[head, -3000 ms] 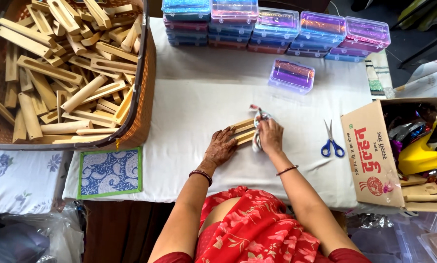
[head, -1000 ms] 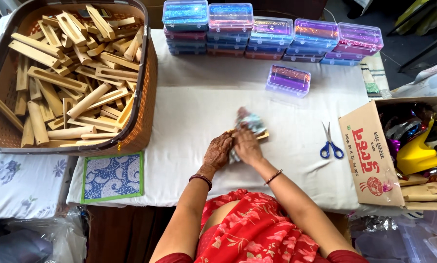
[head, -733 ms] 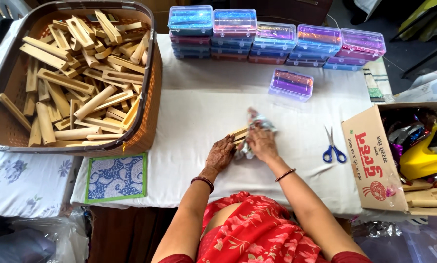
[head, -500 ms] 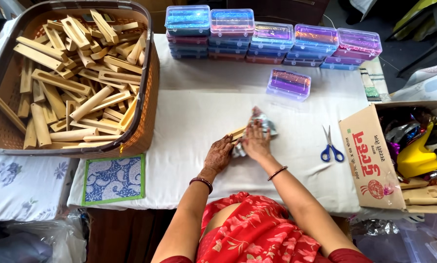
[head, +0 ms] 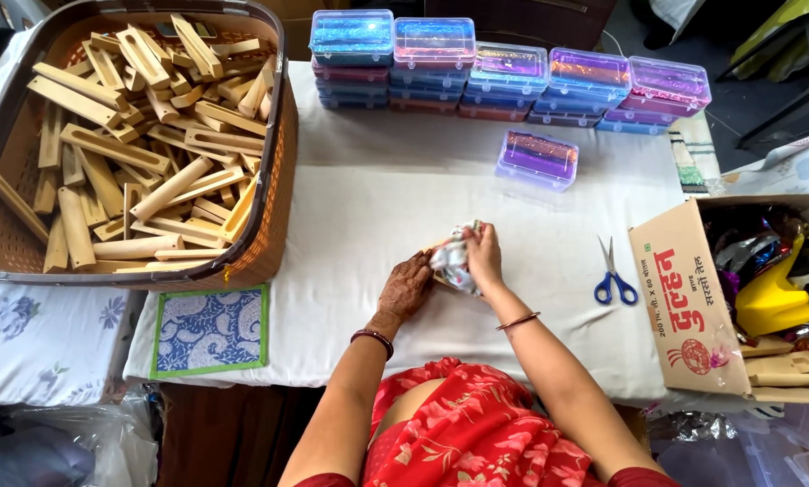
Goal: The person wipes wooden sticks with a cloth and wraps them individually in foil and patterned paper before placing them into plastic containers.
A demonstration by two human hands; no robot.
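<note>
In the middle of the white-covered table (head: 350,225), my left hand (head: 407,287) presses down on a wooden piece (head: 438,276) that is mostly hidden beneath both hands. My right hand (head: 482,255) grips a crumpled white patterned cloth (head: 450,257) and holds it against that wooden piece. Only a sliver of the wood shows between the hands. A red bangle circles my left wrist and a thin one my right.
A brown basket (head: 274,171) full of several wooden pieces sits at the left. Stacked clear plastic boxes (head: 513,77) line the far edge, one purple box (head: 537,159) apart. Blue scissors (head: 614,275) lie right of my hands. A cardboard box (head: 693,298) stands at right, a blue patterned mat (head: 210,329) at front left.
The hands stayed together at the table's middle. The right hand with the cloth shifted back and forth over the wooden piece, which is now more covered than three seconds ago.
</note>
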